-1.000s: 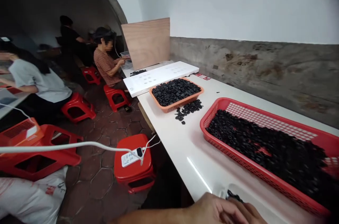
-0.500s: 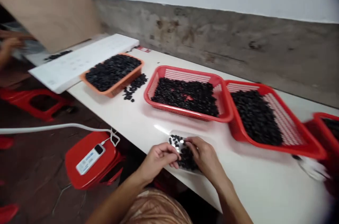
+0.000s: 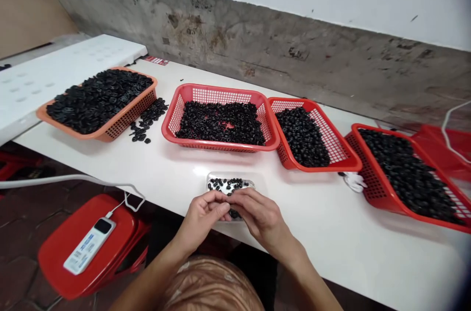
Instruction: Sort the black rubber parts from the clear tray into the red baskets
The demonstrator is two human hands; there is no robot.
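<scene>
My left hand [image 3: 208,210] and my right hand [image 3: 256,209] meet fingertip to fingertip over the near edge of the table. Both are closed in a pinch, and whatever they hold is too small or too hidden to make out. Just beyond and partly under them lies a shallow clear plastic tray [image 3: 211,177] with small black parts [image 3: 228,184] in it. My fingers cover its near part. Behind the tray stands a red mesh basket [image 3: 221,145] holding many small black rings [image 3: 206,122].
An orange basket [image 3: 106,135] heaped with flat black pieces stands left, loose black pieces [image 3: 147,117] beside it. Two red baskets, one near [image 3: 340,166] and one farther right [image 3: 386,210], hold black parts. A power strip [image 3: 89,246] lies on a red stool [image 3: 55,252]; a white cable [image 3: 66,178] crosses left.
The view has swung to the right, bringing more of the far-right basket into sight. My right hand has moved from above the tray's parts to my left fingertips.
</scene>
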